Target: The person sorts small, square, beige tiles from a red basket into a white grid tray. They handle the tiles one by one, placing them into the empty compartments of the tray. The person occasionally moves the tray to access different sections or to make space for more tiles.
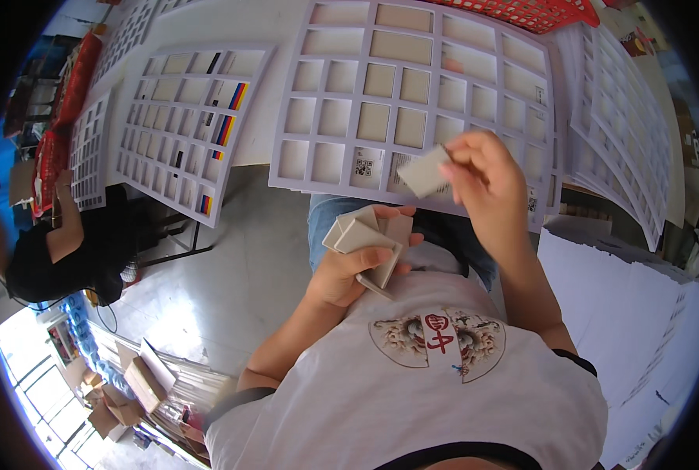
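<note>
In my left hand point(342, 276), held in front of my shirt, is a loose, uneven stack of flat beige rectangular pieces point(359, 235). My thumb presses on top, and one piece sticks out below it. My right hand point(489, 178) pinches a single beige rectangular piece point(423, 174) between thumb and fingers. That piece is tilted over the near edge of a white grid board point(326, 186) on the table. Beige pieces fill several of the board's windows in the middle columns; other windows show white. A small printed code square point(364, 166) lies in one near window.
Left of the board lies another grid board point(226, 168) with coloured stripes. More grid boards point(600, 129) are stacked at the right. A red plastic basket point(514, 11) stands at the far edge. A person in black point(67, 251) works at the left. Cardboard boxes point(144, 384) sit on the floor.
</note>
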The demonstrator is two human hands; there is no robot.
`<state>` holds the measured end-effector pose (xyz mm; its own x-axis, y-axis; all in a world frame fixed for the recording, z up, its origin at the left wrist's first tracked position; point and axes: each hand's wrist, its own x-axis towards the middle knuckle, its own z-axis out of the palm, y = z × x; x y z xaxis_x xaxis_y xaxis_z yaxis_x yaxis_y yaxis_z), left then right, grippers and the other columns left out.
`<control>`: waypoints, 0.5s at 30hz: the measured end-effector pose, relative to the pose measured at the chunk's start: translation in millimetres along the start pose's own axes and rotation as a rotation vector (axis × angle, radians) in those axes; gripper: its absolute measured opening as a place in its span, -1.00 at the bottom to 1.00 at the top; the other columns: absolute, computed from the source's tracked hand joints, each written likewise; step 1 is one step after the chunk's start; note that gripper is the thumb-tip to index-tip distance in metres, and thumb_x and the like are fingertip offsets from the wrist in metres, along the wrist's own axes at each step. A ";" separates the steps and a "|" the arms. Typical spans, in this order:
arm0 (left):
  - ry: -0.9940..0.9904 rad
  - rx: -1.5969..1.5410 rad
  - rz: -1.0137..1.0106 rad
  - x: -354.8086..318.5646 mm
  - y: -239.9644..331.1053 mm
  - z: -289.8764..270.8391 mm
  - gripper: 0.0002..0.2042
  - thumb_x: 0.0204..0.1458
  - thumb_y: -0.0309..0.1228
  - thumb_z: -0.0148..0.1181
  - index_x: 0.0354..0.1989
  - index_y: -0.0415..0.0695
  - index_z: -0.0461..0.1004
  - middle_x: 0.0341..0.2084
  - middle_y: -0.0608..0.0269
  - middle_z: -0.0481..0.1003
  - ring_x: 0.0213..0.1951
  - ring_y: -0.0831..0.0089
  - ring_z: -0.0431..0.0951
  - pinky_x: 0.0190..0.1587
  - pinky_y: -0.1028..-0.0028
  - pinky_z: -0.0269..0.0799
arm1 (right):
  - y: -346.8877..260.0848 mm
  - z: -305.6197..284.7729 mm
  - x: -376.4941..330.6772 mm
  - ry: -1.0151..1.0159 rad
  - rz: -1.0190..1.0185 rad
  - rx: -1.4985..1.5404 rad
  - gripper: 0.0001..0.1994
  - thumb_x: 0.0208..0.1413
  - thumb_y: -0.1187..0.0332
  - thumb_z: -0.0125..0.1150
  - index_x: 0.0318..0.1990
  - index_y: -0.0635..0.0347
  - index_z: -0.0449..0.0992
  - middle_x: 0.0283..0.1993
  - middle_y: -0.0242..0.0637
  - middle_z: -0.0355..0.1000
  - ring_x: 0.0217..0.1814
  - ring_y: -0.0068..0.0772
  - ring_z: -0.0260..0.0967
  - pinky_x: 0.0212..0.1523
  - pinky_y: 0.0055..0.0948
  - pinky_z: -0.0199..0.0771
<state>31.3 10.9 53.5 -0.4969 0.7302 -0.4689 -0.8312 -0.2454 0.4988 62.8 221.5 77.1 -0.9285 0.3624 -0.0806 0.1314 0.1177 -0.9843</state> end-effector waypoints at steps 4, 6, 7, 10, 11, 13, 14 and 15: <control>-0.036 -0.010 -0.017 -4.9 3.1 -9.7 -0.49 -0.07 -0.56 0.25 0.13 -0.14 0.32 0.23 0.01 0.26 0.13 0.06 0.46 -0.12 0.29 0.65 | 25.9 40.1 43.2 -0.135 -0.112 -0.081 -0.93 0.14 0.56 0.18 -0.23 0.33 0.47 -0.29 -0.35 0.52 -0.46 -0.65 0.31 -0.38 -0.59 0.37; -0.018 -0.025 -0.009 -7.5 5.0 -15.4 -0.50 -0.07 -0.57 0.24 0.12 -0.14 0.32 0.23 0.00 0.25 0.13 0.06 0.46 -0.13 0.30 0.65 | 38.4 55.6 50.3 -0.148 -0.211 -0.252 -0.91 0.09 0.56 0.18 -0.25 0.29 0.47 -0.30 -0.18 0.48 -0.37 -0.27 0.40 -0.33 -0.37 0.40; -0.007 -0.038 -0.011 -8.1 7.1 -18.1 -0.50 -0.07 -0.57 0.24 0.12 -0.14 0.32 0.23 0.00 0.25 0.13 0.06 0.46 -0.13 0.30 0.65 | 44.0 60.0 52.2 -0.120 -0.304 -0.341 -0.90 0.06 0.56 0.16 -0.24 0.28 0.45 -0.28 -0.09 0.44 -0.30 -0.02 0.43 -0.31 -0.23 0.40; 0.044 -0.074 -0.005 -8.9 7.2 -24.3 -0.48 -0.10 -0.55 0.24 0.12 -0.15 0.32 0.24 -0.07 0.25 0.11 0.01 0.48 -0.17 0.31 0.66 | 41.3 64.1 48.4 -0.101 -0.332 -0.439 -0.93 0.07 0.56 0.15 -0.27 0.27 0.45 -0.31 -0.09 0.41 -0.29 0.03 0.39 -0.31 -0.18 0.39; 0.058 -0.080 -0.005 -7.6 7.9 -25.5 -0.47 -0.12 -0.53 0.24 0.12 -0.16 0.32 0.24 -0.11 0.25 0.11 -0.01 0.48 -0.19 0.32 0.67 | 42.8 63.6 48.7 -0.114 -0.331 -0.426 -0.91 0.07 0.56 0.15 -0.26 0.26 0.46 -0.30 -0.09 0.40 -0.30 0.03 0.39 -0.31 -0.18 0.40; 0.052 -0.074 -0.005 -8.0 11.0 -26.2 -0.48 -0.12 -0.53 0.24 0.11 -0.16 0.32 0.23 -0.10 0.26 0.11 0.00 0.49 -0.20 0.32 0.67 | 46.5 62.2 49.4 -0.138 -0.328 -0.402 -0.89 0.07 0.57 0.15 -0.23 0.24 0.48 -0.28 -0.10 0.39 -0.31 0.02 0.39 -0.31 -0.18 0.40; 0.048 -0.069 -0.007 -7.5 11.8 -26.4 -0.48 -0.11 -0.53 0.24 0.11 -0.17 0.32 0.23 -0.09 0.27 0.10 0.00 0.49 -0.21 0.33 0.67 | 46.8 61.9 48.5 -0.140 -0.359 -0.453 -0.88 0.06 0.56 0.16 -0.23 0.24 0.48 -0.25 -0.11 0.39 -0.28 0.02 0.39 -0.28 -0.18 0.41; 0.048 -0.086 -0.018 -7.0 12.5 -27.6 -0.49 -0.10 -0.54 0.23 0.11 -0.16 0.31 0.22 -0.05 0.27 0.11 0.04 0.48 -0.20 0.33 0.65 | 46.8 61.6 46.4 -0.142 -0.389 -0.503 -0.86 0.05 0.56 0.17 -0.22 0.24 0.49 -0.21 -0.12 0.39 -0.25 0.01 0.39 -0.25 -0.17 0.41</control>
<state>17.5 -14.9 42.9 -0.4913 0.7039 -0.5130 -0.8575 -0.2878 0.4264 4.4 186.8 17.5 -0.9734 0.0845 0.2130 -0.1090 0.6470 -0.7547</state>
